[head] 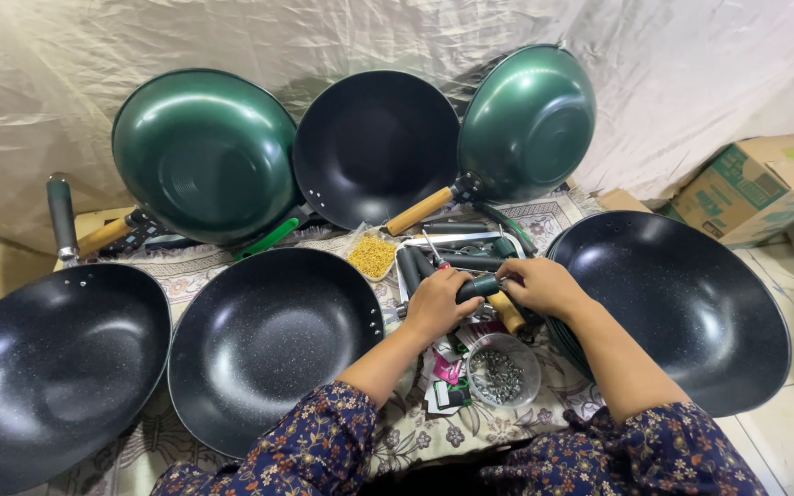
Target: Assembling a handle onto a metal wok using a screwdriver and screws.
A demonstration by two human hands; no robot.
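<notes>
The pan handle (493, 296), dark grip with a wooden end, lies between both hands above the bowl of screws (503, 372); left hand (436, 303) and right hand (539, 285) each clasp it, apparently tightly.

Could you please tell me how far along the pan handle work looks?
Looks done: green wok with wooden handle attached. In hand: left hand and right hand grip a dark handle piece. Possibly left: black speckled wok without visible handle.
</notes>
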